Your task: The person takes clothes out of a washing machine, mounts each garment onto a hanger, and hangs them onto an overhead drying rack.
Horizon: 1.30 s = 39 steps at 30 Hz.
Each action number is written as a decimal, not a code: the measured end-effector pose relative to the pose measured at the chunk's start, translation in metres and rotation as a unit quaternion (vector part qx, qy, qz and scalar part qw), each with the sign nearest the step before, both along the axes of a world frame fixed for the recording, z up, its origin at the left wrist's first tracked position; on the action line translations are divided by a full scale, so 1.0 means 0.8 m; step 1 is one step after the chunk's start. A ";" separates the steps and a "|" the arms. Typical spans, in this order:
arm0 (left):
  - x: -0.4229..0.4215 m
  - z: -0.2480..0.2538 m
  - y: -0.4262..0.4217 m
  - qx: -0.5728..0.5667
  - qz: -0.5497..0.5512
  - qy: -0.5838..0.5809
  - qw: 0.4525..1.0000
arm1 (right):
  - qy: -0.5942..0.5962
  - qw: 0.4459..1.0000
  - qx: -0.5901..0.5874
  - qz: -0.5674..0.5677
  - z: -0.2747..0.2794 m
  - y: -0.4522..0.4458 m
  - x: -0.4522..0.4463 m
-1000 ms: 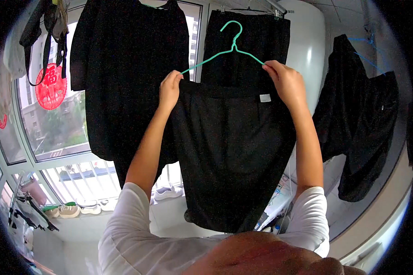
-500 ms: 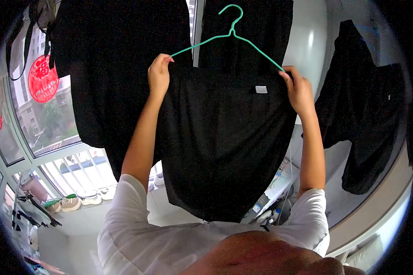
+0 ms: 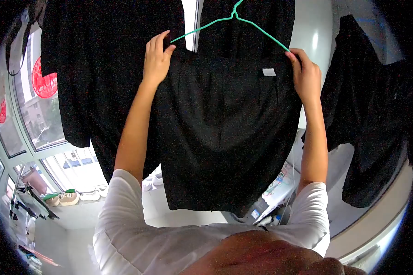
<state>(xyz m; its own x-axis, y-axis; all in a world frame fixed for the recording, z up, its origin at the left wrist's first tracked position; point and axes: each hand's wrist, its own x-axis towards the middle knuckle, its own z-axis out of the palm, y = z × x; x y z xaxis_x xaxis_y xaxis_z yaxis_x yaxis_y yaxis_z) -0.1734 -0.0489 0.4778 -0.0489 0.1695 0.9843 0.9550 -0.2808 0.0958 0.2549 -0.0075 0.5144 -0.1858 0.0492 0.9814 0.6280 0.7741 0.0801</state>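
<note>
A green wire clothes hanger [image 3: 261,33] is up in front of me, its hook cut off by the top edge. From its two ends hangs a black garment [image 3: 225,133] with a straight upper edge and a small white label [image 3: 269,72]; whether it is a skirt or shorts I cannot tell. My right hand [image 3: 307,75] pinches the hanger's right end at the garment's upper corner. Beside the hanger's left tip, my left hand [image 3: 157,59] has its thumb and fingers apart. How the garment's left corner is attached is not clear.
More black clothes [image 3: 110,68] hang behind at the left, and another black garment [image 3: 371,114] hangs at the right. Shoes [image 3: 69,198] line the floor by the window. A rack [image 3: 30,197] stands at the lower left.
The hanger and garment have risen, taking the hook out of view. My left hand has opened its pinch at the hanger's left end; my right hand keeps its grip and is slightly farther right.
</note>
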 end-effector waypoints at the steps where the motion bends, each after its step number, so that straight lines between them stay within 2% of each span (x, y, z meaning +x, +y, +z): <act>1: 0.010 -0.003 0.007 0.077 0.035 0.022 0.996 | 0.015 0.999 0.035 -0.022 0.011 0.006 0.003; 2: 0.014 -0.007 0.010 0.153 0.069 0.041 0.985 | 0.028 0.996 0.068 -0.044 0.025 0.009 0.001; 3: 0.018 -0.012 0.009 0.103 0.036 0.043 0.993 | 0.033 0.996 0.074 -0.042 0.035 0.013 0.002; 5: 0.037 -0.023 0.014 0.060 0.021 0.026 0.998 | 0.057 0.988 0.087 -0.111 0.061 0.024 0.000; 9: 0.058 -0.053 0.027 -0.012 -0.039 -0.009 0.999 | 0.105 0.969 0.152 -0.165 0.123 0.050 -0.025; 12: 0.074 -0.077 0.039 -0.060 -0.084 -0.022 0.994 | 0.125 0.964 0.189 -0.141 0.155 0.063 -0.049; 13: 0.083 -0.087 0.038 -0.066 -0.097 -0.014 0.993 | 0.125 0.966 0.152 -0.166 0.164 0.062 -0.056; 16: 0.101 -0.108 0.043 -0.088 -0.110 -0.005 0.990 | 0.126 0.968 0.137 -0.168 0.188 0.066 -0.083; 17: 0.109 -0.114 0.042 -0.099 -0.121 -0.007 0.988 | 0.128 0.960 0.202 -0.144 0.192 0.066 -0.089; 18: 0.115 -0.119 0.039 -0.112 -0.129 -0.020 0.985 | 0.126 0.961 0.203 -0.140 0.197 0.065 -0.096; 20: 0.118 -0.123 0.038 -0.101 -0.153 -0.021 0.983 | 0.128 0.964 0.149 -0.180 0.214 0.057 -0.118; 21: 0.120 -0.127 0.034 -0.096 -0.165 -0.020 0.981 | 0.147 0.945 0.229 -0.184 0.220 0.066 -0.128; 22: 0.122 -0.133 0.030 -0.096 -0.173 -0.023 0.980 | 0.146 0.945 0.230 -0.180 0.226 0.066 -0.134; 27: 0.138 -0.158 0.018 -0.084 -0.191 -0.024 0.978 | 0.138 0.960 0.212 -0.121 0.225 0.061 -0.157; 34: 0.159 -0.189 0.006 -0.067 -0.210 -0.021 0.975 | 0.131 0.965 0.193 -0.120 0.216 0.068 -0.182; 36: 0.169 -0.193 -0.002 -0.054 -0.209 -0.012 0.976 | 0.057 0.988 0.054 -0.135 0.203 0.058 -0.184; 37: 0.175 -0.197 -0.006 -0.057 -0.209 -0.016 0.976 | 0.053 0.988 0.051 -0.134 0.197 0.059 -0.186; 39: 0.190 -0.205 -0.018 -0.066 -0.233 -0.020 0.970 | 0.120 0.976 0.146 -0.110 0.186 0.061 -0.188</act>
<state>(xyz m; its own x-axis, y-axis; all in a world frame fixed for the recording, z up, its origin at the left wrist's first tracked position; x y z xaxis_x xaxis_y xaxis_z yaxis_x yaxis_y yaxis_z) -0.0216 -0.0630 0.3138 0.0248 0.3077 0.9512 0.7223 -0.6633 0.1958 0.1045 0.0410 0.6629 0.0338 -0.2262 0.9735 0.8042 0.5845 0.1079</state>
